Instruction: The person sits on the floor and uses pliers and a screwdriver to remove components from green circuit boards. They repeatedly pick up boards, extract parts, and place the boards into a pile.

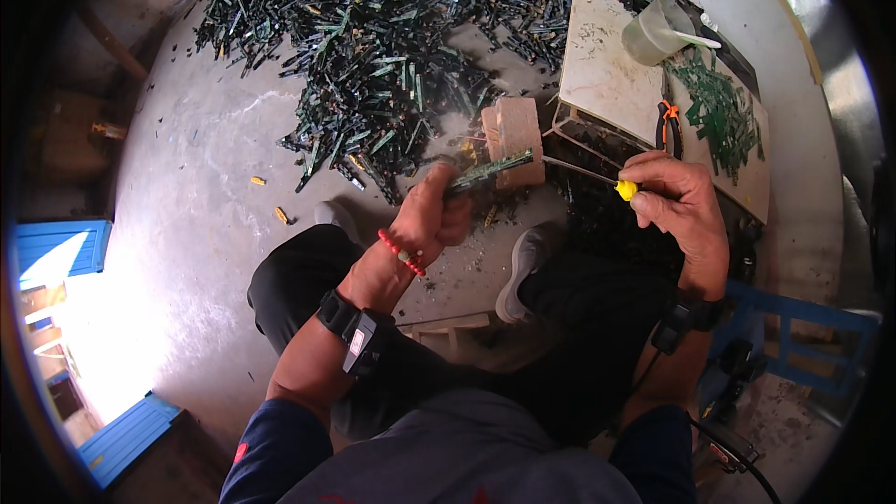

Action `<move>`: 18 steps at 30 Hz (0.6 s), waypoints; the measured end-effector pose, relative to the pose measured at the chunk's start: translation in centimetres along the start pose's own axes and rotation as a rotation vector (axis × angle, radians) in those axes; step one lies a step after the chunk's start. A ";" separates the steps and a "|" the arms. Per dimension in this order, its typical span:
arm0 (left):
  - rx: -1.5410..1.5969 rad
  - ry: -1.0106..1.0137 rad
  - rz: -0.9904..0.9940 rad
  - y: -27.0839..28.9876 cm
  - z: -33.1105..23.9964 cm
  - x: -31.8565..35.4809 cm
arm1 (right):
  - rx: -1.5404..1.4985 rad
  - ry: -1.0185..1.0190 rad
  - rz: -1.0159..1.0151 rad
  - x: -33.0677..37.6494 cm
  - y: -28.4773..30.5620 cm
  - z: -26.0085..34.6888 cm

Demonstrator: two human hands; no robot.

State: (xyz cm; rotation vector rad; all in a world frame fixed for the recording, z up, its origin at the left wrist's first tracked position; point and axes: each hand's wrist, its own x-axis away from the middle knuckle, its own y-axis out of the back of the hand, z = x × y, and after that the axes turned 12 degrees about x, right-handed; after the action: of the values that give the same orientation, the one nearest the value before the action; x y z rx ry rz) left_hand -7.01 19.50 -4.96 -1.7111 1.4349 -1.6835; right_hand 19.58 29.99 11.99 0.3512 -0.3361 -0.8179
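Pinched in my left hand (431,208) is a narrow green circuit board strip (495,171), pointing to the right. Its far end lies against or just in front of a reddish-brown block (518,131) standing on the floor; contact is unclear. My right hand (679,198) is closed around the yellow handle of a screwdriver (626,189). The thin metal shaft reaches left, its tip close to the end of the strip. Fingers partly hide the handle. Orange-and-black pliers (669,123) lie just beyond my right hand.
A big heap of dark green strips (373,65) covers the floor ahead. To the right, a pale box-like stand (611,56) has a translucent measuring jug (648,35) and flat green pieces (721,117) beside it. Small yellow parts (282,216) lie on the left floor.
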 end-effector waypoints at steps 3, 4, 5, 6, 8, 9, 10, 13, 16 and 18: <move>-0.182 -0.048 -0.039 0.1 0.1 -0.2 | -0.027 -0.017 0.030 -0.1 0.3 -0.2; -0.242 -0.064 -0.052 -0.1 0.1 -0.1 | -0.035 -0.015 0.032 -0.1 0.2 -0.4; -0.237 -0.046 -0.064 -0.3 0.1 0.1 | -0.043 -0.013 0.034 -0.1 0.2 -0.5; -0.232 -0.029 -0.076 -0.6 0.0 0.4 | -0.043 -0.014 0.044 -0.1 0.2 -0.6; -0.091 0.074 -0.098 -2.9 -0.9 2.1 | -0.043 -0.017 0.064 -0.1 0.2 -0.7; -0.093 0.074 -0.102 -2.9 -0.9 2.1 | -0.043 -0.027 0.066 -0.1 0.2 -0.7; -0.095 0.073 -0.105 -3.0 -0.8 2.2 | -0.042 -0.038 0.068 -0.1 0.1 -0.6; -0.142 -0.015 -0.083 -2.3 -0.4 1.8 | 0.009 -0.066 0.083 0.0 0.1 0.0; -0.779 -0.201 -0.077 -1.1 -0.6 1.8 | 0.086 -0.071 0.131 -0.2 0.0 -0.1; -0.825 -0.165 -0.069 -1.0 -0.8 2.1 | 0.120 -0.064 0.162 -0.4 -0.2 -0.4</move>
State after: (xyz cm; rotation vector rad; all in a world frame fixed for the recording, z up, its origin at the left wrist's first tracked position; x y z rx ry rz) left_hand -7.72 18.54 -2.85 -2.2380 2.1773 -0.9710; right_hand 19.34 30.18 11.50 0.4046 -0.4685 -0.6524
